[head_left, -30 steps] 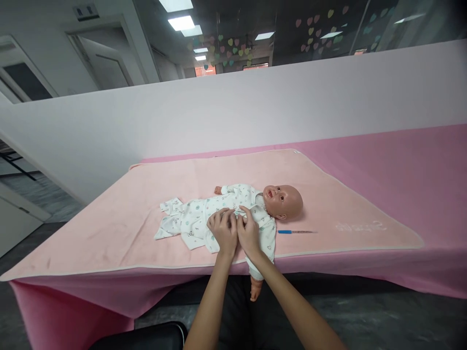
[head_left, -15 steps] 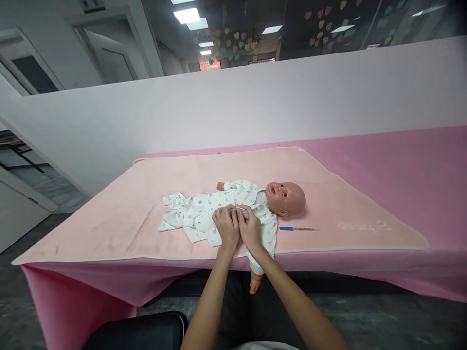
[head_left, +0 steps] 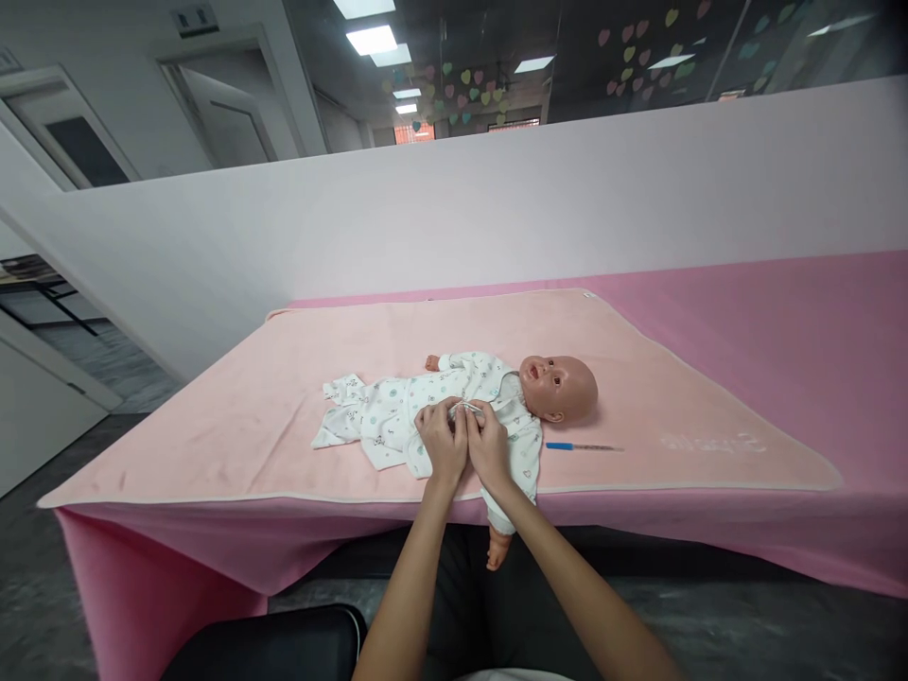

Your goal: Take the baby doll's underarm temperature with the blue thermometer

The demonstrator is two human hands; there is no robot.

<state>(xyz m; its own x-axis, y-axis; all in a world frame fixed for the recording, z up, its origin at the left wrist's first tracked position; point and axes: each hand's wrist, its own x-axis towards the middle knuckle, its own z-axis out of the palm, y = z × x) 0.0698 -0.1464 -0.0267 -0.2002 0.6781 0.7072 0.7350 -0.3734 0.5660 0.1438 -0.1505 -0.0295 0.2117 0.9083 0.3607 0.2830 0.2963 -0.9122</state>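
Observation:
A baby doll (head_left: 559, 386) lies on its back on a peach blanket (head_left: 284, 397), head to the right, dressed in a white printed romper (head_left: 387, 416). One doll arm hangs over the table's near edge. My left hand (head_left: 441, 445) and my right hand (head_left: 488, 443) rest side by side on the doll's chest, fingers pinched together on the romper's front fabric. A thin blue-handled thermometer-like stick (head_left: 582, 446) lies on the blanket just right of the doll's shoulder.
The blanket covers a table draped in pink cloth (head_left: 780, 322), which extends far to the right. A white partition wall (head_left: 497, 208) stands behind the table. A dark chair seat (head_left: 270, 648) sits below the near edge, left of my arms.
My hands stay pinched on the romper at the doll's chest, with only slight finger shifts. The camera view has drifted a little.

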